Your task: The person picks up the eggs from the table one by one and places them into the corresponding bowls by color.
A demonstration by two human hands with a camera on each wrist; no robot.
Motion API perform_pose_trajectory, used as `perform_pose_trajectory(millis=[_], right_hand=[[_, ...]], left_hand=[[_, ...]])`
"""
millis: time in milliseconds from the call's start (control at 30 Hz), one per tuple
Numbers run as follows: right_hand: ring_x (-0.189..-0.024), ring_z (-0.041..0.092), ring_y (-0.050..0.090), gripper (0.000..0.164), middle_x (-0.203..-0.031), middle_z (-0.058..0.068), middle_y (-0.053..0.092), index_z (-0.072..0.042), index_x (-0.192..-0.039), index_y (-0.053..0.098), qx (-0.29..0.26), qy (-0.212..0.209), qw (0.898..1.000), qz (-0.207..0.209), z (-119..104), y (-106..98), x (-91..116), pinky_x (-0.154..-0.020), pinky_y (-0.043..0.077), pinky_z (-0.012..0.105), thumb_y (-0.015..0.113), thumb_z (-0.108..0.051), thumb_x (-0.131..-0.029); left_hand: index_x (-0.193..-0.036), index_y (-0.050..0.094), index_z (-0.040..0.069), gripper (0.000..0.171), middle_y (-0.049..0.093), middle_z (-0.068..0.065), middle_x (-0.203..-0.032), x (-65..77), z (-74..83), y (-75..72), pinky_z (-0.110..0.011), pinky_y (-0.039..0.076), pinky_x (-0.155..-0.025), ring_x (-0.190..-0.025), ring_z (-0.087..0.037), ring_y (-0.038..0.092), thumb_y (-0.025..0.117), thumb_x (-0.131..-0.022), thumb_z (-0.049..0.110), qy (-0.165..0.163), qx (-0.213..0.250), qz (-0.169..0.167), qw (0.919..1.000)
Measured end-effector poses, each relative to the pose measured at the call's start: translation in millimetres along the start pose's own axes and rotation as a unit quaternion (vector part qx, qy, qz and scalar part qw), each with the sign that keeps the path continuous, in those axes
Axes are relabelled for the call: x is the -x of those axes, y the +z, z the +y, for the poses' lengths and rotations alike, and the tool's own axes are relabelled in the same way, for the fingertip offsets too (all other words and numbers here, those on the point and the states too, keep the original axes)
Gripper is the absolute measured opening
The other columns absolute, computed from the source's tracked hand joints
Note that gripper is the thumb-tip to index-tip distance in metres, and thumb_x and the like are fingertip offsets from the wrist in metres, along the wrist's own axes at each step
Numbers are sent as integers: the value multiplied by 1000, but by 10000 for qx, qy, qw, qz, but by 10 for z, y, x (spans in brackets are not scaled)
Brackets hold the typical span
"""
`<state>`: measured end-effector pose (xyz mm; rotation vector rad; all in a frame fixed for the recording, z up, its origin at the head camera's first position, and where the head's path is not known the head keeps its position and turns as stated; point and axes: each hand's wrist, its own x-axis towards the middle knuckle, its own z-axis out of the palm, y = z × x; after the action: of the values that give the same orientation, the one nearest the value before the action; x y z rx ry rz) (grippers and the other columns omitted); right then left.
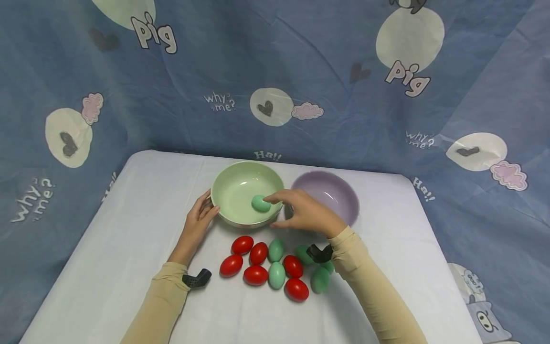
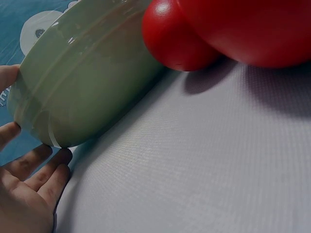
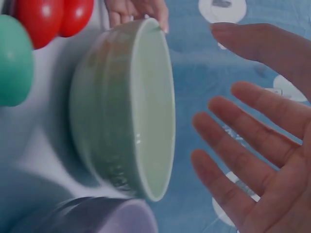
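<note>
A light green bowl [image 1: 227, 191] stands at the back of the table, and my left hand [image 1: 199, 224] holds its left side. In the left wrist view, the thumb is at the rim while fingertips [image 2: 63, 155] touch lower on the outer wall. My right hand [image 1: 307, 210] hovers by the bowl's right rim, fingers spread and holding nothing, as the right wrist view shows. Inside the bowl lies a green egg [image 1: 259, 204], partly overlapped by the right fingertips. Red eggs [image 1: 255, 275] and green eggs [image 1: 277, 275] lie in front, several of each; the right wrist partly covers some green ones.
Right of the green bowl sits a purple bowl [image 1: 339, 193], partly behind my right hand. A white cloth covers the table [image 1: 150, 191]. Blue printed fabric [image 1: 185, 114] hangs behind it. Each sleeve carries a black wrist mount [image 1: 197, 278].
</note>
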<state>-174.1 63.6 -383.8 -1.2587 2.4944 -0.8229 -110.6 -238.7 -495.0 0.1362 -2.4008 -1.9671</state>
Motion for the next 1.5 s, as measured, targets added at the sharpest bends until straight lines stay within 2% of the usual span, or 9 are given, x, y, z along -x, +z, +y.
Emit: perform_pose_trajectory(millis=[67,200,300,467,600,967,1200,1500], right_hand=[[-125,17,65,56,-133,0,71,-11,-135,68,28,-41,9999,103,14,19,74,-113,52,36,87,-25,-84],[-124,15,65,55,-132,1,72,-11,-134,68,-30,-6,9997,250,42,65,231,-112,52,36,87,-22,-84],[-124,17,65,57,-133,3,71,-10,-135,67,-138,109,9993,316,58,102,345,-111,53,38,88,-20,-83],[-126,22,64,58,-134,1,70,-11,-136,67,-313,317,9982,398,81,159,508,-112,53,41,88,-20,-83],[-125,21,64,58,-133,-2,70,-15,-135,67,-291,385,9977,486,105,209,623,-111,53,41,89,-19,-81],[-123,19,64,60,-131,-1,71,-18,-134,68,-442,677,9941,720,145,367,954,-109,54,44,91,-19,-78],[-117,26,67,61,-132,9,71,-11,-135,66,-721,676,9921,767,195,516,1164,-100,60,43,90,-16,-80],[-111,25,68,59,-129,8,72,-5,-133,66,-858,779,9902,783,222,664,1345,-90,63,38,89,-16,-80]], left_hand=[[-164,28,12,66,36,-18,-166,-8,-7,8,-34,39,-122,-152,-35,40,58,-106,24,-34,-13,3,10000],[-164,28,21,67,37,-13,-166,-89,-193,14,-38,37,-123,-152,-31,41,60,-106,30,-4,51,41,10000],[-164,28,26,68,38,-10,-166,-129,-301,6,-31,40,-122,-152,-28,42,60,-105,35,85,62,69,9999],[-164,29,26,68,39,-12,-165,-124,-314,-11,-11,42,-113,-151,-30,43,61,-105,35,180,134,82,9997],[-164,29,24,68,39,-14,-165,-121,-320,-16,-4,40,-107,-151,-32,42,61,-105,32,220,181,83,9996],[-164,30,25,66,40,-13,-164,-124,-328,-1,-6,40,-109,-151,-30,42,60,-105,35,209,194,76,9996],[-163,31,24,66,41,-13,-164,-134,-334,10,-4,40,-107,-151,-31,43,61,-105,33,235,205,104,9995],[-164,30,22,66,41,-16,-164,-131,-331,9,-3,40,-106,-150,-33,43,60,-106,31,254,125,107,9995]])
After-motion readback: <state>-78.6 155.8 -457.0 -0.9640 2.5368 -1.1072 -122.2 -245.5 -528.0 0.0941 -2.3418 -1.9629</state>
